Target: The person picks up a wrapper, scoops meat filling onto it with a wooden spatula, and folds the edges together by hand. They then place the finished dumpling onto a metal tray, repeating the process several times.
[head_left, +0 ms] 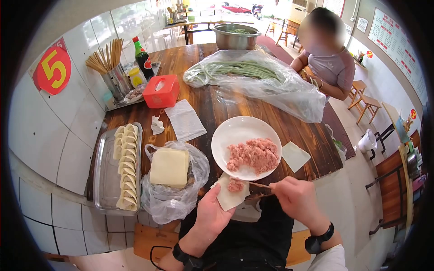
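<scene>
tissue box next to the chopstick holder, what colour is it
The tissue box is red; the head view shows it clearly.

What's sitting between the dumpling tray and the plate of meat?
A stack of square wrappers in a clear plastic bag, seen in the head view.

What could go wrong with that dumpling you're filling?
The wrapper lies loosely on the left hand, off the table, so it might slip down. The meat sits near the wrapper's edge and could squeeze out when folded. The plate stands close to the table edge; the right hand with its stick might nudge it.
</scene>
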A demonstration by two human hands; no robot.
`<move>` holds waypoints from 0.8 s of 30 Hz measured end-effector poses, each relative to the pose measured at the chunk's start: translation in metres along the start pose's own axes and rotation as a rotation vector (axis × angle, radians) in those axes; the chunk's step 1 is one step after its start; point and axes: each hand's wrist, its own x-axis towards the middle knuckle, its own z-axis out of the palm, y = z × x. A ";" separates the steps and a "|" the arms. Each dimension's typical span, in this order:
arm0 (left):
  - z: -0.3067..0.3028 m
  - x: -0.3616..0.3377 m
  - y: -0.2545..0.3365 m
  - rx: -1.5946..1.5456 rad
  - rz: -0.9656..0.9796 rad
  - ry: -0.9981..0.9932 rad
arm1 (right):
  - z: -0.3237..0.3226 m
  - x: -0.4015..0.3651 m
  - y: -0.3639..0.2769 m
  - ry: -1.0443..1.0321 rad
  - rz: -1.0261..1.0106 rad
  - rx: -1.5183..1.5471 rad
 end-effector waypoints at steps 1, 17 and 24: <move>0.001 0.000 0.001 0.010 0.000 0.004 | 0.001 -0.005 -0.006 0.007 -0.058 -0.125; -0.010 -0.028 -0.009 -0.154 -0.117 -0.287 | 0.037 -0.026 -0.028 0.101 0.565 0.950; 0.012 -0.027 -0.026 0.056 0.089 -0.113 | 0.060 -0.019 -0.034 0.126 0.733 1.214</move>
